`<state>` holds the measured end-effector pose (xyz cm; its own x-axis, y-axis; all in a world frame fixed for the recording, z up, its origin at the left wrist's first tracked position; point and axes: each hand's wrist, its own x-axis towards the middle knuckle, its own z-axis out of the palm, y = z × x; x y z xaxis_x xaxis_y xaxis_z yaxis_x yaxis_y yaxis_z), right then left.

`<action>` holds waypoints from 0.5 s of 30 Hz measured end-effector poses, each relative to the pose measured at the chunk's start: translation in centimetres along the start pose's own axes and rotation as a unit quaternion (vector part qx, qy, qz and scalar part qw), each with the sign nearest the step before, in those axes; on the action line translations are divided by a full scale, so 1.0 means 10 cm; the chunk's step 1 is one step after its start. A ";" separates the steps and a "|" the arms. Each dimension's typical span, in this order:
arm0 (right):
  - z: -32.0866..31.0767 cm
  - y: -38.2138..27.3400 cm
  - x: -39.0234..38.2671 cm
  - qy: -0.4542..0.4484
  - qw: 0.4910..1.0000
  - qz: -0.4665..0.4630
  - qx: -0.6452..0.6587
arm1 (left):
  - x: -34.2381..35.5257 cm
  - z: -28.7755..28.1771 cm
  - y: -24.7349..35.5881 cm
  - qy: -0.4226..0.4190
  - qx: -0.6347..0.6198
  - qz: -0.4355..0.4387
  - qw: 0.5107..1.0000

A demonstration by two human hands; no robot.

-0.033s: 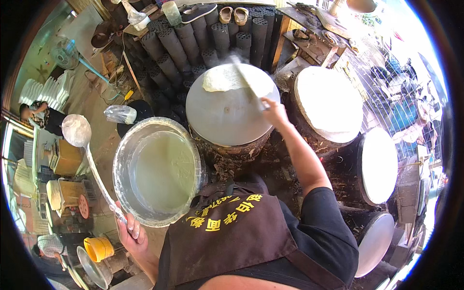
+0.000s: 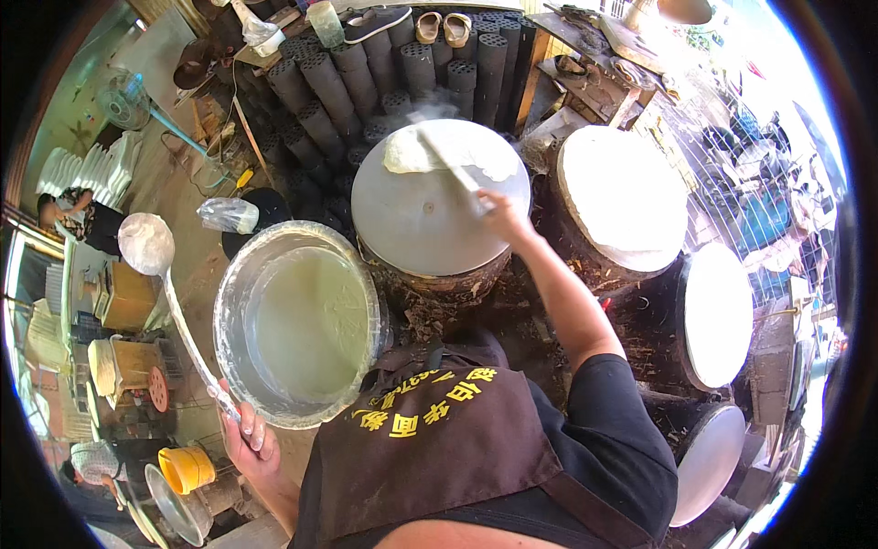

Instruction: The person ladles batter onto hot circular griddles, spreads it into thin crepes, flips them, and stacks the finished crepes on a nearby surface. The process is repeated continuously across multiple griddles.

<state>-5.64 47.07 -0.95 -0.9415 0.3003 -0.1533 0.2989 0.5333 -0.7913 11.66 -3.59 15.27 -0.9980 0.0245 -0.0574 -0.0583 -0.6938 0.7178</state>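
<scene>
The person's right arm reaches forward from a black sleeve, the forearm slanting up and to the left, so that the right hand (image 2: 501, 218) hangs over the right side of the front griddle (image 2: 425, 233). Its fingers are curled closed around the near end of a long pale scraper (image 2: 446, 157), which runs from them up and to the left, blurred, over the far part of the plate. Beyond the fingers, along the griddle's far edge, lies white batter (image 2: 413, 151), with a little steam near it. The left arm is bent low at the person's left side, and the left hand (image 2: 252, 448) is closed on the lower end of a ladle (image 2: 146, 245), its fingers folded; exactly how the thumb presses cannot be told. From that grip the ladle's handle slants up and to the left, and its batter-coated bowl sits well apart from the fingers, to the left of a big tub (image 2: 225, 279) of pale batter. Two griddles (image 2: 622, 197) on the right are covered in white
</scene>
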 end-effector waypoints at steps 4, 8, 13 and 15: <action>0.14 -0.05 -0.09 -0.018 0.991 -0.131 -0.030 | -0.06 0.04 -0.03 -0.003 -0.003 -0.003 1.000; -0.43 0.31 0.27 0.040 0.998 -0.046 -0.003 | -0.09 0.13 -0.10 0.000 -0.003 -0.014 1.000; 0.00 0.14 0.33 -0.016 0.988 -0.132 -0.082 | -0.07 0.30 -0.23 0.019 0.000 -0.035 0.999; 0.06 0.29 0.20 -0.038 0.971 -0.231 -0.058 | -0.08 0.27 -0.24 0.018 0.000 -0.038 0.999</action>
<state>-6.77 48.78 -3.94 -0.9867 -0.0483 0.1550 -0.1459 0.6835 -0.7153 12.50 0.04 15.47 -0.9894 0.0509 -0.1358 -0.1331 -0.6904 0.7111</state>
